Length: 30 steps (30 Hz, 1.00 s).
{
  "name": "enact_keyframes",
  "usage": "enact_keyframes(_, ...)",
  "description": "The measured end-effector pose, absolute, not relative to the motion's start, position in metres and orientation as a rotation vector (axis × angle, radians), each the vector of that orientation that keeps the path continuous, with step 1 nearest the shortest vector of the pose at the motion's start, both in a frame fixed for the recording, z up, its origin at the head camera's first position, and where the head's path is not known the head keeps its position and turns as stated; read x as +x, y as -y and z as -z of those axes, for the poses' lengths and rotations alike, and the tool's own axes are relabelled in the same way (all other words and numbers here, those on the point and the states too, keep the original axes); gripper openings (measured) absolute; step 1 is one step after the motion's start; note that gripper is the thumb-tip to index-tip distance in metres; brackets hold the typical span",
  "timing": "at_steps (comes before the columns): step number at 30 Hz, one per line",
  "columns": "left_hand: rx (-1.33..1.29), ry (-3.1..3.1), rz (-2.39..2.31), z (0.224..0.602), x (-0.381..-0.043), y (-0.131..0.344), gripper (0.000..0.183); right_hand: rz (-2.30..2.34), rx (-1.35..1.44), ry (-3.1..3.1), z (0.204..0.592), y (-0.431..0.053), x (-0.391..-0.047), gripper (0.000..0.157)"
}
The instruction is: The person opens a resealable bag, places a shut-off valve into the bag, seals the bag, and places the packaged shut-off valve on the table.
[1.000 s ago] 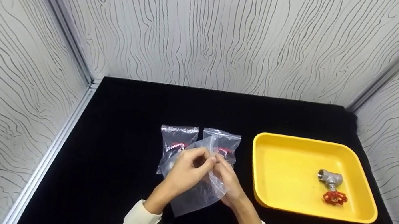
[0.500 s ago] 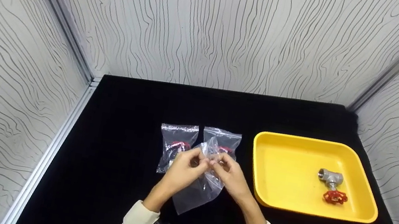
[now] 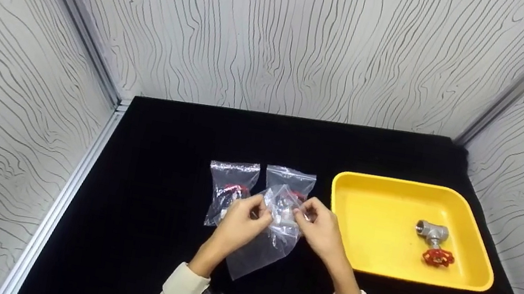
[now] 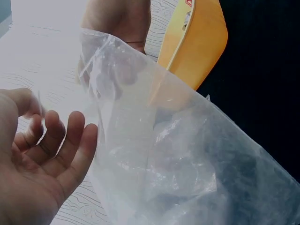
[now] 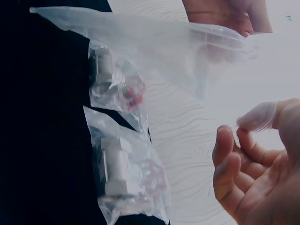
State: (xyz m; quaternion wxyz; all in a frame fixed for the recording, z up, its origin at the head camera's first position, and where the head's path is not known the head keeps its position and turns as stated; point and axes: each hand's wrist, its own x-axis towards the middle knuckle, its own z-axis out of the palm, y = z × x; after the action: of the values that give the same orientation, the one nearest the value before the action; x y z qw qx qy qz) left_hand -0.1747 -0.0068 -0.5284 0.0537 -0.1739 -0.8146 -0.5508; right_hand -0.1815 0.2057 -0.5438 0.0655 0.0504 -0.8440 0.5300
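A clear plastic zip bag (image 3: 257, 255) hangs slanted between both hands, with nothing visible inside. My left hand (image 3: 240, 222) pinches its top edge between thumb and forefinger. On the opposite side of the mouth, my right hand (image 3: 324, 236) pinches the film with thumb and index finger; the other fingers curl loosely in the right wrist view. Seen from the left wrist, the bag (image 4: 154, 150) spreads wide and limp. Beyond the hands lie two bagged valves with red handwheels, the left one (image 3: 233, 179) and the right one (image 3: 291, 177), partly covered by hands and film.
A yellow tray (image 3: 370, 229) stands to the right, close to my right hand. One bare metal valve (image 3: 434, 232) with a red handwheel lies in it. Black cloth (image 3: 153, 192) covers the table, and patterned panels (image 3: 280, 38) enclose the back and sides.
My right hand has drawn away to the right from the left hand, and the bag's mouth is spread between them. The left hand has barely moved; the valves stay put.
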Motion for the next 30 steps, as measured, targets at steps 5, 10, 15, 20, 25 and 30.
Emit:
enact_keyframes(5,-0.514,2.484,1.660,0.529,-0.176,0.009,0.021,-1.592,0.030,2.590,0.544,-0.213,-0.183,0.013)
enact_keyframes(10,-0.505,2.468,1.680,0.529,-0.178,0.012,0.023,-1.505,-0.033,2.650,0.546,-0.219,-0.185,0.011)
enact_keyframes(15,-0.528,2.435,1.632,0.530,-0.179,0.012,0.023,-1.462,-0.006,2.679,0.547,-0.221,-0.186,0.009)
enact_keyframes(20,-0.563,2.421,1.548,0.531,-0.179,0.012,0.022,-1.495,0.070,2.677,0.545,-0.218,-0.185,0.010)
enact_keyframes(25,-0.617,2.405,1.532,0.530,-0.179,0.012,0.018,-1.503,0.103,2.689,0.546,-0.215,-0.184,0.012)
enact_keyframes(30,-0.730,2.398,1.502,0.532,-0.180,0.014,0.022,-1.514,0.129,2.704,0.546,-0.214,-0.185,0.010)
